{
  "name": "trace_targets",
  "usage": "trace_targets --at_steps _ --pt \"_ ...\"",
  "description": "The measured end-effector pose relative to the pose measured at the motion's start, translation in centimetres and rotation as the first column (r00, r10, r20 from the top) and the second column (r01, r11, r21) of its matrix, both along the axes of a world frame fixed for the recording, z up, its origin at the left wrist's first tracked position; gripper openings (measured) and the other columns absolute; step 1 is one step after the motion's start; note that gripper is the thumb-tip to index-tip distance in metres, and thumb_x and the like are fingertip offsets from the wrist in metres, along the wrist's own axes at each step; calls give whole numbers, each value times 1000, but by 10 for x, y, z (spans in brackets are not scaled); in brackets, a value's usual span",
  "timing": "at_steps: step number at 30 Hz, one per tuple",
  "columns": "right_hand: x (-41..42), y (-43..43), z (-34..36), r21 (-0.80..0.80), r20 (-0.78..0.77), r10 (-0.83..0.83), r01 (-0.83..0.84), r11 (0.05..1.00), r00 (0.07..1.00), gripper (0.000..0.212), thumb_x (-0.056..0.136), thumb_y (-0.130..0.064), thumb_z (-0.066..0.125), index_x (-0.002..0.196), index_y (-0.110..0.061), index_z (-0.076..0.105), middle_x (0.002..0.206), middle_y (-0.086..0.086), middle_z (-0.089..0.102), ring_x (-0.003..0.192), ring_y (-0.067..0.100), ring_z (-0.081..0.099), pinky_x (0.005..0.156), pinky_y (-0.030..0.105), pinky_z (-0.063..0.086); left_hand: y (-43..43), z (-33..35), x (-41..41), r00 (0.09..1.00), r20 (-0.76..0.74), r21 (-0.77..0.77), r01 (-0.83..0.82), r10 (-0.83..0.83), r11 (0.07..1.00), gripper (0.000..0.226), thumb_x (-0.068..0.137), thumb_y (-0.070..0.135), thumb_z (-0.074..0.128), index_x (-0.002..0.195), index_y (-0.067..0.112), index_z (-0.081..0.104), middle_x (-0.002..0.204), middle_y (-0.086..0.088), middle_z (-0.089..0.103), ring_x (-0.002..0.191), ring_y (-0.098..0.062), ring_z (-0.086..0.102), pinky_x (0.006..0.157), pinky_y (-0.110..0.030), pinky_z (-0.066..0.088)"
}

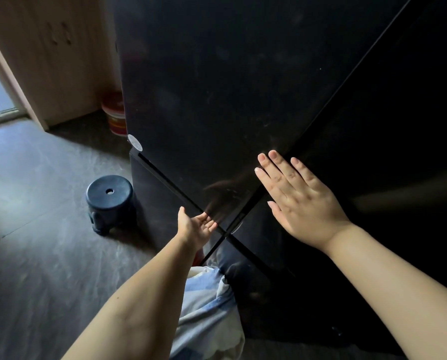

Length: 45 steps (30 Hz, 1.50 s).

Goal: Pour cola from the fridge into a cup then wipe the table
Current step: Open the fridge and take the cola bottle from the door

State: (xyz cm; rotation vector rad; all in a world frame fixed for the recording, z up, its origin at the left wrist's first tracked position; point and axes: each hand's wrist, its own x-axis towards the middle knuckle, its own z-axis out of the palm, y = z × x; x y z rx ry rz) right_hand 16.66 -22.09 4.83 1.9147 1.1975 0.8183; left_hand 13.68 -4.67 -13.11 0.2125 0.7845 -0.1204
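A tall black fridge (230,87) fills the upper middle and right of the head view, with its doors closed. My right hand (297,198) lies flat and open against the right-hand door, fingers spread, beside the seam between the two upper doors. My left hand (196,227) is lower, palm up, with its fingertips at the bottom edge of the left upper door, where the upper and lower doors meet. It holds nothing. No cola, cup or table is in view.
A small dark round plastic stool (110,201) stands on the grey floor left of the fridge. A red and white container (114,115) sits against the wooden wall (48,48) behind it. A doorway opens at far left.
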Motion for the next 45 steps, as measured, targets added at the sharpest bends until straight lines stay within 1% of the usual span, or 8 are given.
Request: trace_targets --at_steps 11,20,29,32,34,37,39,45 --pt "-16 14 -8 140 -172 221 -199 970 960 60 92 -24 41 147 -8 25 156 8 21 144 21 14 114 48 19 29 -30 -29 998 -31 20 56 -55 998 82 91 67 23 127 -3 48 137 -18 46 135 -29 38 116 -40 25" --pt "-71 20 -24 748 -442 314 152 646 840 62 81 -1 58 139 0 35 152 17 22 143 29 19 115 37 22 38 -13 -44 989 16 33 143 -144 989 82 93 65 19 118 -5 51 137 -19 49 131 -32 43 116 -40 24" --pt "-81 46 -44 688 -701 328 480 544 634 79 86 -9 54 148 -1 5 158 12 -2 145 9 -3 112 11 4 61 9 -68 949 4 250 304 -315 919 74 97 57 22 143 1 32 148 -18 37 134 -32 39 113 -45 23" --pt "-81 45 -42 681 -710 337 479 555 618 85 84 -5 58 148 -2 3 158 10 -4 145 8 -2 112 11 4 80 45 -74 911 -86 725 334 -402 602 61 99 46 36 141 1 36 140 -28 41 102 -20 56 110 -45 28" --pt "-83 45 -42 685 -707 344 480 548 617 87 83 -6 59 148 -4 1 158 9 -5 144 3 -5 111 9 4 92 87 -76 908 -112 985 154 -403 74 50 98 34 47 140 8 40 141 -16 46 111 -16 52 105 -31 33" --pt "-87 50 -43 701 -691 328 487 521 644 88 80 -10 60 148 -3 4 158 10 -1 143 2 -6 111 9 4 99 164 -80 898 -28 677 -306 -439 -670 49 94 25 51 140 13 41 141 -5 46 128 -16 40 106 -22 27" --pt "-87 52 -45 707 -686 327 490 510 649 86 79 -12 60 147 -1 8 157 11 1 144 6 -3 113 13 4 95 206 -80 812 -22 304 -550 -583 -778 52 90 26 48 140 13 43 142 -6 47 132 -18 38 112 -30 27" --pt "-94 54 -42 689 -688 253 504 521 680 89 84 -18 60 149 -9 0 157 1 -11 144 8 -4 108 5 -2 54 254 -58 764 -339 -474 -643 -549 -601 57 88 23 37 145 15 36 151 -3 37 142 -22 27 118 -37 18"
